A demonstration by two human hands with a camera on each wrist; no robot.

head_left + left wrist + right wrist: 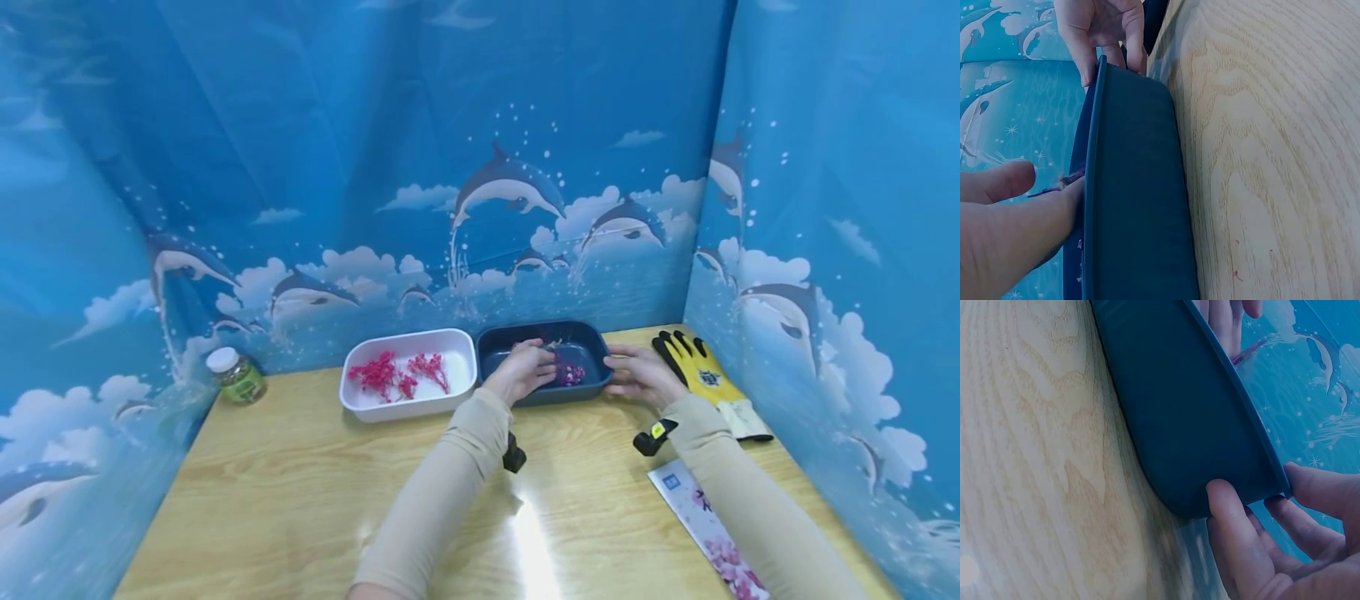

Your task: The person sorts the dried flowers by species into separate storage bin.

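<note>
A dark blue rectangular tray (pixel 491 343) stands at the back of the table, purple dried flowers (pixel 572 375) in it. My left hand (pixel 525 369) reaches over its front rim into it. In the left wrist view its thumb (pixel 1013 178) is held apart from the fingers, and a thin purple sprig (pixel 1071 179) lies against the fingers at the rim. At the tray's right end my right hand (pixel 641 375) grips the corner, with fingertips (pixel 1222 490) on the outer wall and others at the rim. The lower fingers of the left hand are hidden behind the tray wall.
Left of the dark tray stands a white tray (pixel 356 398) with pink dried flowers (pixel 378 372). A jar with a white lid (pixel 242 379) is at the far left. Yellow-black gloves (pixel 708 379) and a floral-printed packet (pixel 701 521) lie at the right. A dolphin-print curtain (pixel 405 167) encloses the table.
</note>
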